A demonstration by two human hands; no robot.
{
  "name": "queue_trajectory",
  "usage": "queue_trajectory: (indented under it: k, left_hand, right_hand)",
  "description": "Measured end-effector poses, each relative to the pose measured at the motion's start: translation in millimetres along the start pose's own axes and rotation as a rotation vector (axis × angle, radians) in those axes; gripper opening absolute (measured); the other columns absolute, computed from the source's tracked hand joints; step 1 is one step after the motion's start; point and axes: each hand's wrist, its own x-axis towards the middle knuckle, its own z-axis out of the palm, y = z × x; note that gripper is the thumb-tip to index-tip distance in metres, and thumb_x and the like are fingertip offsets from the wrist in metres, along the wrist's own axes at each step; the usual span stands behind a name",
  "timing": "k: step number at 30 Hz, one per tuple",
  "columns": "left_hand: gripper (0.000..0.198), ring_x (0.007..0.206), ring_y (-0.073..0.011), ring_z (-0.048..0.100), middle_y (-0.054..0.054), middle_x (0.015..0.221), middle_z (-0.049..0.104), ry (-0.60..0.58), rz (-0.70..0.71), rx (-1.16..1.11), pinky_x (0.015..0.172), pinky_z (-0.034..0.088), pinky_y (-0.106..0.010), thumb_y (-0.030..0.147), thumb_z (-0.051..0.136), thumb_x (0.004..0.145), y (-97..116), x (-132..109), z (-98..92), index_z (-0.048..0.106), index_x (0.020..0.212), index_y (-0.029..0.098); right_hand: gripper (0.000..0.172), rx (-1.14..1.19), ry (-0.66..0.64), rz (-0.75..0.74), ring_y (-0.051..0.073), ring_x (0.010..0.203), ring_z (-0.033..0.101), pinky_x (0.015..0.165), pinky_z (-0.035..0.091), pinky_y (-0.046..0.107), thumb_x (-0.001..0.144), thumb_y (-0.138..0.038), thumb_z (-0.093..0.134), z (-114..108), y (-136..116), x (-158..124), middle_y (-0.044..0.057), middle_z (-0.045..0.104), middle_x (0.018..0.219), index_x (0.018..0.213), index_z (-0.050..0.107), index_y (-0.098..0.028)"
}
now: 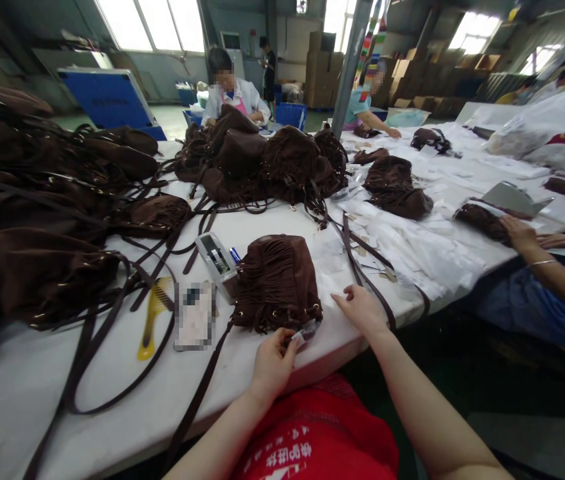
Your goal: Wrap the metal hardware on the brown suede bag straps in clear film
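Observation:
A dark brown fringed handbag (280, 280) with gold eyelets lies on the white table in front of me, its strap running down toward the table edge. My left hand (276, 360) is at the bag's near edge, fingers pinched on a small clear plastic packet (307, 331). To the right of the bag, my right hand (362, 310) hovers just over the table, fingers apart and with nothing visible in it. A grey-and-clear case (216, 260) touches or nearly touches the bag's left side; a phone (195, 317) and a yellow comb (152, 320) lie further left.
Brown bags are heaped at the left (37, 273) and in a pile (262, 160) at the back. White plastic sheets (422, 247) and loose straps (362, 267) spread to the right. A co-worker's hand (520, 233) rests on another bag. Other people work across the table.

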Motion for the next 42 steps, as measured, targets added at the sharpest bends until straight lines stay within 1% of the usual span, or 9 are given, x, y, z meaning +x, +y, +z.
queue_trajectory:
  k: [7,14,20,23,26,29,31,33,42]
  left_hand:
    - [0.017,0.078,-0.0182,0.065,-0.005,0.085,0.071,0.029,0.129,0.219,0.069,0.046,-0.026,0.033,0.053,0.087,-1.3,7.8,-4.5,0.063,0.085,0.019]
    - [0.013,0.084,-0.0194,0.064,-0.005,0.091,0.071,0.055,0.131,0.290,0.074,0.046,-0.027,0.028,0.056,0.085,3.6,58.4,1.5,0.063,0.089,0.018]
    - [0.018,0.091,-0.0232,0.065,-0.009,0.097,0.070,0.084,0.059,0.400,0.082,0.048,-0.033,0.029,0.054,0.086,27.4,81.2,11.0,0.064,0.096,0.017]
    - [0.037,0.110,-0.0255,0.058,-0.013,0.119,0.062,0.119,0.243,0.445,0.095,0.045,-0.038,0.031,0.057,0.084,53.2,49.7,11.6,0.056,0.118,0.015]
    - [0.073,0.128,-0.0258,0.044,-0.012,0.139,0.048,-0.101,0.679,0.385,0.110,0.031,-0.040,0.047,0.069,0.073,84.1,9.3,8.0,0.043,0.136,0.019]
    - [0.039,0.108,-0.0189,0.058,-0.004,0.107,0.068,-0.334,0.824,0.339,0.113,0.022,-0.039,0.040,0.066,0.078,100.8,-12.0,-0.7,0.061,0.113,0.023]
    - [0.012,0.090,-0.0144,0.062,0.000,0.085,0.070,-0.355,0.783,0.330,0.112,0.021,-0.039,0.033,0.062,0.082,98.7,-13.9,-8.7,0.068,0.085,0.023]
    - [0.018,0.081,-0.0130,0.062,0.001,0.077,0.069,-0.309,0.703,0.300,0.109,0.025,-0.038,0.032,0.064,0.082,89.3,-11.6,-17.0,0.066,0.068,0.021]
    - [0.025,0.062,-0.0127,0.057,-0.002,0.060,0.065,-0.197,0.223,-0.008,0.062,0.042,-0.023,0.031,0.066,0.079,61.0,-8.8,-34.6,0.072,0.060,0.017]
  right_hand:
    - [0.024,0.181,0.020,-0.107,0.019,0.069,0.058,0.066,0.042,0.029,0.081,-0.040,0.056,16.8,3.0,13.1,0.004,0.062,0.071,0.068,0.059,-0.020]
    - [0.020,1.055,0.343,0.024,0.015,0.067,0.056,0.063,0.044,0.026,0.079,-0.038,0.061,-43.4,36.5,-18.7,0.001,0.062,0.073,0.078,0.064,-0.018]
    - [0.020,0.987,0.403,0.035,0.017,0.070,0.059,0.063,0.046,0.027,0.079,-0.037,0.064,-76.1,57.6,-48.7,0.004,0.066,0.078,0.081,0.067,-0.018]
    - [0.022,0.879,0.088,-0.054,0.021,0.079,0.062,0.066,0.049,0.030,0.083,-0.039,0.061,-87.8,54.5,-68.0,0.009,0.069,0.092,0.079,0.064,-0.017]
    - [0.023,0.769,-0.395,-0.278,0.019,0.075,0.061,0.065,0.049,0.028,0.085,-0.036,0.059,-96.2,29.7,-91.0,0.009,0.069,0.089,0.072,0.058,-0.017]
    - [0.022,0.732,-0.585,-0.454,0.016,0.067,0.058,0.063,0.047,0.026,0.086,-0.035,0.058,-97.0,0.4,-103.6,0.006,0.065,0.076,0.071,0.057,-0.018]
    - [0.024,0.792,-0.552,-0.452,0.015,0.066,0.057,0.062,0.046,0.026,0.087,-0.035,0.058,-92.8,-10.5,-102.2,0.005,0.064,0.075,0.070,0.056,-0.018]
    - [0.025,0.860,-0.486,-0.364,0.014,0.064,0.056,0.058,0.045,0.025,0.088,-0.037,0.057,-84.8,-13.3,-95.0,0.005,0.065,0.078,0.071,0.057,-0.018]
    - [0.025,0.849,-0.401,-0.150,0.012,0.059,0.053,0.057,0.044,0.023,0.085,-0.041,0.061,-44.8,-27.1,-77.7,0.000,0.058,0.065,0.095,0.063,-0.018]
